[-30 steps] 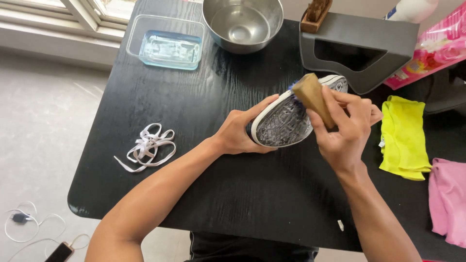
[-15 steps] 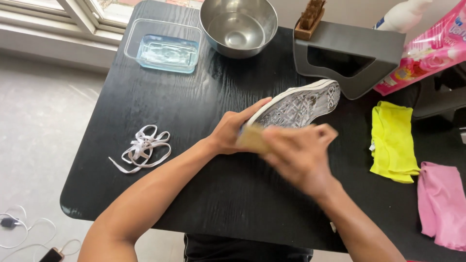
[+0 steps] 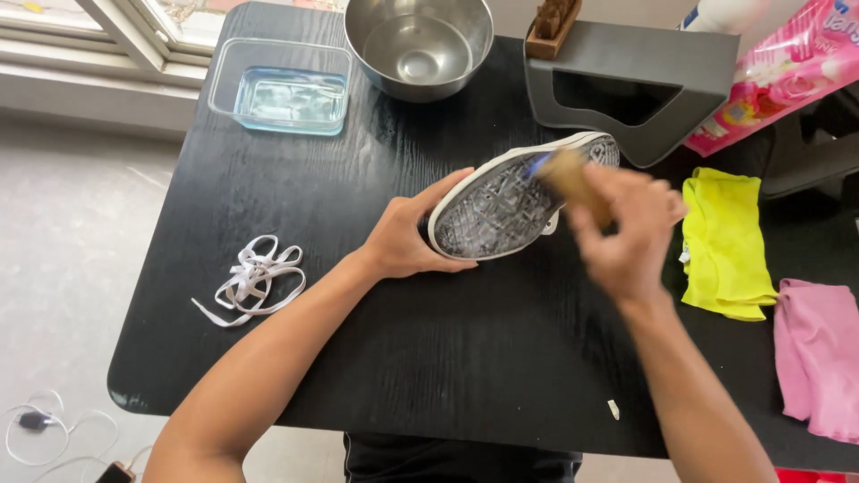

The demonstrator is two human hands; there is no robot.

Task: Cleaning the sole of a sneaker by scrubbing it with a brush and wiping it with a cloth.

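Left hand [image 3: 407,240] clasps shoe [image 3: 510,199] — right hand [image 3: 626,234] grips brush [image 3: 573,176].

Both forearms bare, no sleeves; dark garment at torso, bottom edge.

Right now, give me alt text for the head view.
A left hand holds a shoe sole-up on a black table while the right hand holds a wooden brush at its sole. White laces lie left, cloths right.
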